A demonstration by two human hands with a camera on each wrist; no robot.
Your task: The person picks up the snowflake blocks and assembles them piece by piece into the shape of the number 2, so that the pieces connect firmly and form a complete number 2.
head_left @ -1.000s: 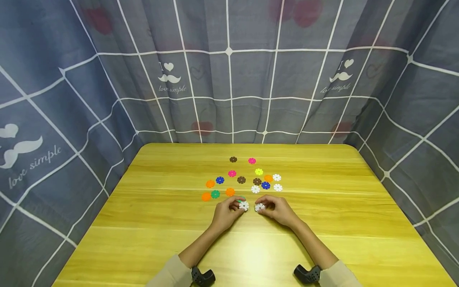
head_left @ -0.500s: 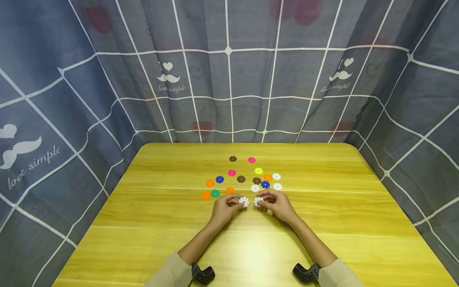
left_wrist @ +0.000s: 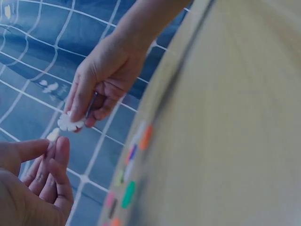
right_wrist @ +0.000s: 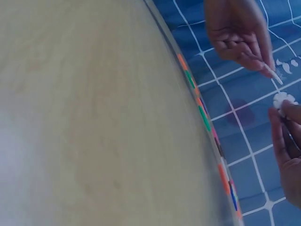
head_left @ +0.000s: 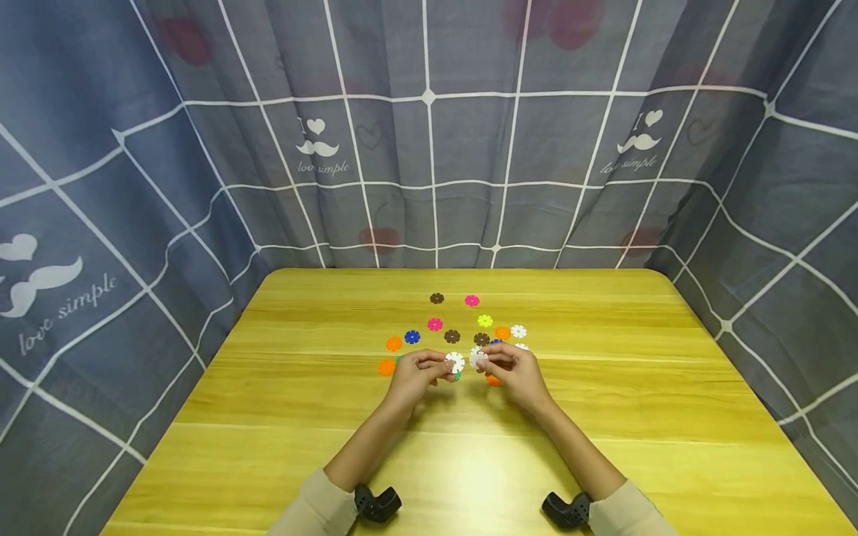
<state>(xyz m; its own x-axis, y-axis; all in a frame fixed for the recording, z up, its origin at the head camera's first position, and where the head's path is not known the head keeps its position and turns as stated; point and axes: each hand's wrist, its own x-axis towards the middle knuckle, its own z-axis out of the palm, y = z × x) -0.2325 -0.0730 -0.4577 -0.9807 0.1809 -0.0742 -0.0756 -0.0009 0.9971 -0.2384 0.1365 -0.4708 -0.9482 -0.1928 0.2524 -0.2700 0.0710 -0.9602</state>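
Note:
In the head view my left hand (head_left: 412, 383) pinches a white notched disc (head_left: 456, 362) between thumb and fingers. My right hand (head_left: 523, 376) holds another white notched disc (head_left: 477, 359) the same way. Both discs are raised above the table, face each other and stand a small gap apart. The left wrist view has the right hand's disc (left_wrist: 70, 122) broadside, while the left hand's disc (left_wrist: 53, 135) is mostly covered by fingertips. From the right wrist the left hand's disc (right_wrist: 273, 74) appears edge-on, just above the other.
Several loose notched discs lie beyond the hands, among them a pink disc (head_left: 472, 301), a yellow disc (head_left: 485, 321) and a blue disc (head_left: 412, 337). An orange disc (head_left: 493, 380) shows below my right hand. A grey checked curtain (head_left: 469, 208) encloses the wooden table (head_left: 268, 417).
Both hands have lifted their white discs up from the table and drawn them slightly closer together. An orange disc previously hidden has come into sight below the right hand.

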